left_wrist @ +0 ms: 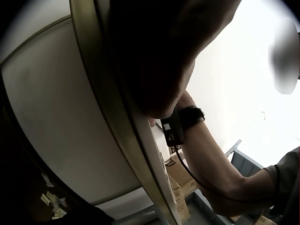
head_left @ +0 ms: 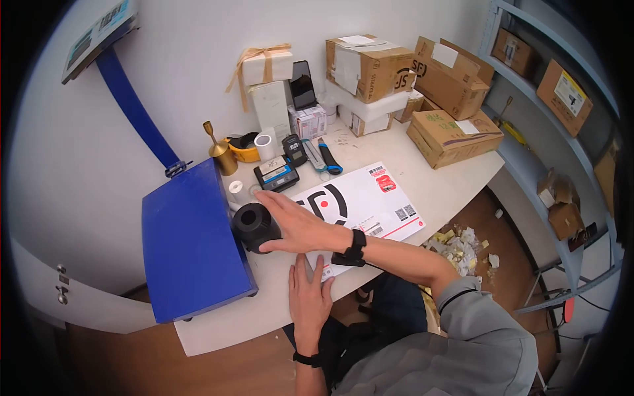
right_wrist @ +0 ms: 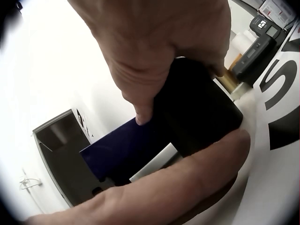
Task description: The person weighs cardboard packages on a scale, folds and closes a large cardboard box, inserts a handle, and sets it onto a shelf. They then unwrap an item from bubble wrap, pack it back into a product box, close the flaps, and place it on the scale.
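My right hand (head_left: 297,221) grips a black cylindrical object (head_left: 257,232) from its right side, thumb and fingers around it. A round hole shows in its top, and in the right wrist view its dark side (right_wrist: 201,112) fills the grasp. It stands beside the blue platform scale (head_left: 191,244). Below it, my left hand (head_left: 309,290) lies with straight fingers on the near edge of the table, fingertips at the lower left corner of a white printed envelope (head_left: 360,191). My right forearm passes over the envelope and hides part of it.
Behind are a label printer (head_left: 277,175), a utility knife (head_left: 329,157), a tape roll (head_left: 264,146) and a brass-coloured holder (head_left: 223,158). Cardboard boxes (head_left: 456,135) stand at the back right, near a metal shelf (head_left: 548,99). Paper scraps (head_left: 462,251) lie on the floor.
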The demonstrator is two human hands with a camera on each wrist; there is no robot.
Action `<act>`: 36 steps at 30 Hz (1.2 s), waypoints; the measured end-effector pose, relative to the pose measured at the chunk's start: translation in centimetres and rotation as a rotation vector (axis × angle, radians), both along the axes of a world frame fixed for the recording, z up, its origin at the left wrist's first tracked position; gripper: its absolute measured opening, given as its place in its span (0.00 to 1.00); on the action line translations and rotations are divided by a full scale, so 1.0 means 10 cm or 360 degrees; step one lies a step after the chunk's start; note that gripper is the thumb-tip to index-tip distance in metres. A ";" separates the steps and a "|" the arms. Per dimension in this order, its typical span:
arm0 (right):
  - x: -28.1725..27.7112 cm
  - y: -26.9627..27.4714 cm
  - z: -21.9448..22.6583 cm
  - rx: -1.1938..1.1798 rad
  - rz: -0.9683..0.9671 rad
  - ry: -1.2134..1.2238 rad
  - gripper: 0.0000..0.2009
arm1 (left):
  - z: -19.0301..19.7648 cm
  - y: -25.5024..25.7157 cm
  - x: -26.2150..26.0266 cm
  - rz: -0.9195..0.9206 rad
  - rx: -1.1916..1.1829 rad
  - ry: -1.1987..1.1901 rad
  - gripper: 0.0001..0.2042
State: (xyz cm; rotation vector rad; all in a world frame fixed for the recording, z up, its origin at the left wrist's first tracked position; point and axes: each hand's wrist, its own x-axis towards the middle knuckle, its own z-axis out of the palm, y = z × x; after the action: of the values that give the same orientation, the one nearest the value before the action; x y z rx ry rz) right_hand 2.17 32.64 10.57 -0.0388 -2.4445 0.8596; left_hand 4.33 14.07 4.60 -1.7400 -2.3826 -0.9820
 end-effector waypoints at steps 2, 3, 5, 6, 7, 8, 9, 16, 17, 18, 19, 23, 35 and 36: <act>0.40 0.13 0.11 0.0305 -0.0155 0.0078 0.42 | 0.00 0.00 0.01 0.0044 -0.0012 -0.0027 0.23; 0.69 0.26 0.18 0.0440 -0.0352 0.0000 0.38 | 0.00 0.00 0.02 0.0034 -0.0013 -0.0045 0.23; 1.28 0.53 0.05 0.0540 -0.0884 -0.0041 0.36 | -0.02 0.00 0.01 0.0059 -0.0018 -0.0012 0.24; 1.59 0.67 -0.05 0.0416 -0.1148 -0.0129 0.36 | -0.01 0.00 0.02 0.0065 -0.0009 -0.0015 0.24; 1.90 0.83 -0.24 0.0309 -0.1406 -0.0265 0.35 | 0.01 0.01 0.02 0.0060 -0.0024 -0.0028 0.24; 2.17 0.89 -0.28 -0.0093 -0.1565 -0.0340 0.36 | 0.02 0.01 0.03 0.0068 -0.0011 -0.0009 0.24; 2.32 0.86 -0.23 -0.0318 -0.1662 -0.0405 0.35 | 0.04 0.01 0.03 0.0072 -0.0002 0.0014 0.24; 2.60 0.80 -0.60 -0.0823 -0.1640 -0.0329 0.25 | 0.03 -0.02 0.05 0.0066 -0.0085 0.0005 0.24; 2.60 0.81 -0.64 -0.1141 -0.1490 -0.0071 0.21 | 0.04 -0.02 0.05 0.0087 -0.0080 -0.0019 0.24; 2.62 0.79 -0.68 -0.1152 -0.1496 -0.0063 0.21 | 0.02 -0.04 0.03 0.0054 -0.0075 -0.0014 0.24; 2.63 0.74 -0.62 -0.1517 -0.1371 0.0193 0.17 | 0.02 -0.04 0.02 0.0048 -0.0078 -0.0005 0.24; 2.85 0.63 -0.01 -0.1712 -0.1064 0.0718 0.10 | 0.03 -0.04 0.05 -0.0035 -0.0053 0.0040 0.27; 2.69 -0.37 1.55 0.1519 -0.1045 0.0008 0.20 | 0.03 -0.05 0.09 0.0082 0.0068 -0.0077 0.25; 2.54 -0.45 1.32 0.1525 -0.0999 -0.0070 0.21 | 0.02 -0.05 0.10 0.0149 0.0132 -0.0210 0.24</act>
State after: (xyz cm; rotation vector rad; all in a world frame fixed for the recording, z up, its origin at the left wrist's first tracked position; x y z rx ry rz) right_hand 27.57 28.16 23.79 -0.4359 -2.4000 -0.5923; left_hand 5.29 13.60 4.84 -1.5672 -2.4357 -1.1990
